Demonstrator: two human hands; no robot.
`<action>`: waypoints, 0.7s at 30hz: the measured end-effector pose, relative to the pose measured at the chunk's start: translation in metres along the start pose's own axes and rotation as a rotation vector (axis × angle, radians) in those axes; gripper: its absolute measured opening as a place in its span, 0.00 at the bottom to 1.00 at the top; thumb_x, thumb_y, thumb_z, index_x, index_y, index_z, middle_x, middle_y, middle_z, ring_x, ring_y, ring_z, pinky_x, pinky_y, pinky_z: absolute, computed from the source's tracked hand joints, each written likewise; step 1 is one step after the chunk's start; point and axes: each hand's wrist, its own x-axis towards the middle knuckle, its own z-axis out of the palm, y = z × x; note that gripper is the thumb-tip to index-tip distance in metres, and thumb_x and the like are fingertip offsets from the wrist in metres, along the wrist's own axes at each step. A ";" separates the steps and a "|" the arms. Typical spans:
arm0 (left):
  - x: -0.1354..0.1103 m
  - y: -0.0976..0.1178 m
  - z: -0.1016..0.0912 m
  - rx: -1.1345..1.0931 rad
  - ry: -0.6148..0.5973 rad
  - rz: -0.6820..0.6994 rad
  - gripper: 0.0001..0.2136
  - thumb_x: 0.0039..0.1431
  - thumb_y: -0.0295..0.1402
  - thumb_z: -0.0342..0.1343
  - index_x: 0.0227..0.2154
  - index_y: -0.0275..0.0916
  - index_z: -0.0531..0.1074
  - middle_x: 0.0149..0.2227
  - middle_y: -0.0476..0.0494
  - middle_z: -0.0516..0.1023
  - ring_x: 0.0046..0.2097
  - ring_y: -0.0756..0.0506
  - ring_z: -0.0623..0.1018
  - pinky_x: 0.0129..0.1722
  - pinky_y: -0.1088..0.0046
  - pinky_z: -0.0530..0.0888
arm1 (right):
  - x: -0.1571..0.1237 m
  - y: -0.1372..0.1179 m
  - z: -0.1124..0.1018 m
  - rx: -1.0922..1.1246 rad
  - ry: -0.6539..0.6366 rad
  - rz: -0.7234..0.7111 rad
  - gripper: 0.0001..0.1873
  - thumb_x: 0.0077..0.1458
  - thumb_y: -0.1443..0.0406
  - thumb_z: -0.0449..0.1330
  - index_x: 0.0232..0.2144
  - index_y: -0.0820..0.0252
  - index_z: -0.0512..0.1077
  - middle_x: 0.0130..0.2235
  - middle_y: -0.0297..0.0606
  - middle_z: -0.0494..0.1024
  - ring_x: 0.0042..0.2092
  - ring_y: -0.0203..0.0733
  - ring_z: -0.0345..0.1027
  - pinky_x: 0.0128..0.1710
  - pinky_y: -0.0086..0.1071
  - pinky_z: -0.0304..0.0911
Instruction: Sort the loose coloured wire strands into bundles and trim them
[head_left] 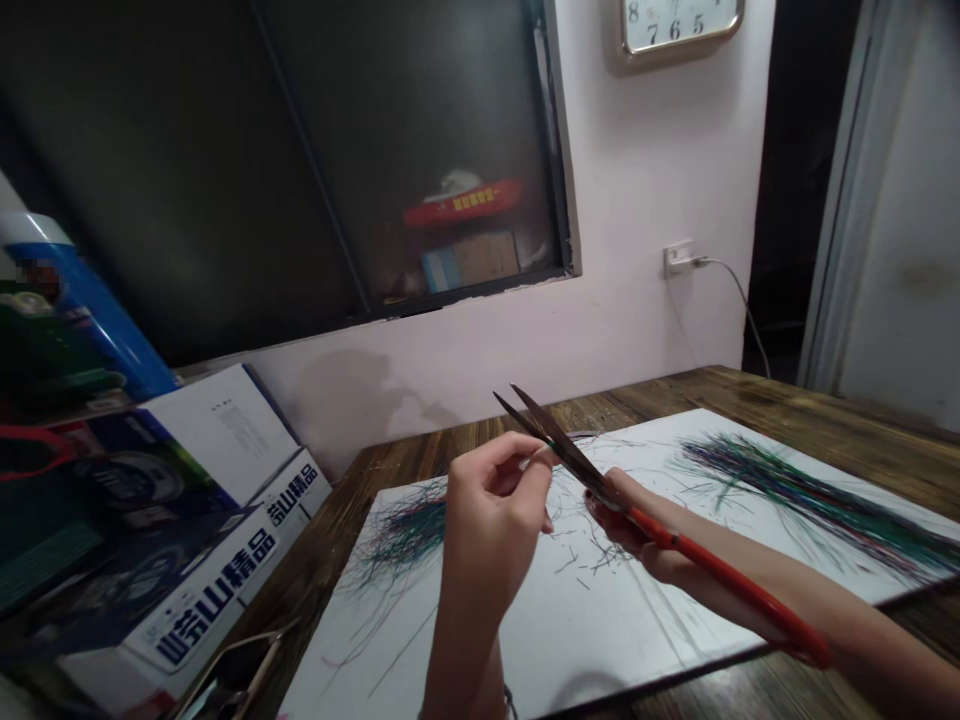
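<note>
My right hand (630,520) grips a pair of scissors (750,583) with long red handles. Their dark blades point up and left, with the tips slightly apart. My left hand (495,500) is closed in a pinch, its fingertips right at the blades. A tiny bit of green shows at the pinch, seemingly a thin wire, though most of it is hidden. Under both hands lies a white board (570,640) scattered with short dark wire clippings (589,565). Behind my left wrist is a tangled bunch of thin coloured wires (409,530).
A thicker bundle of green, purple and dark wires (817,500) lies across the board's right side. Printed cardboard boxes (217,570) stand at the left edge of the wooden table (675,392). Behind are a dark window (420,120), a wall clock (679,25) and a plugged-in cable (739,280).
</note>
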 end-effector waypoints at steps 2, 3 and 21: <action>0.000 0.001 0.000 -0.005 -0.003 -0.007 0.05 0.52 0.29 0.56 0.23 0.35 0.72 0.19 0.51 0.69 0.18 0.56 0.63 0.14 0.83 0.61 | -0.002 -0.007 -0.003 0.017 -0.004 0.022 0.19 0.44 0.72 0.52 0.40 0.53 0.59 0.31 0.33 0.67 0.30 0.38 0.59 0.29 0.31 0.61; 0.001 0.001 0.001 -0.009 -0.005 -0.008 0.05 0.52 0.29 0.56 0.23 0.35 0.72 0.19 0.51 0.69 0.18 0.57 0.63 0.14 0.83 0.61 | -0.003 -0.010 -0.004 0.031 -0.004 0.035 0.20 0.43 0.72 0.52 0.41 0.52 0.59 0.31 0.34 0.67 0.30 0.39 0.59 0.29 0.32 0.61; 0.001 0.002 0.001 -0.004 -0.014 -0.019 0.06 0.52 0.28 0.55 0.25 0.36 0.76 0.19 0.51 0.68 0.18 0.56 0.61 0.14 0.83 0.61 | -0.013 -0.035 -0.009 -0.029 -0.003 0.095 0.17 0.48 0.69 0.52 0.43 0.54 0.63 0.31 0.35 0.68 0.30 0.39 0.61 0.31 0.32 0.64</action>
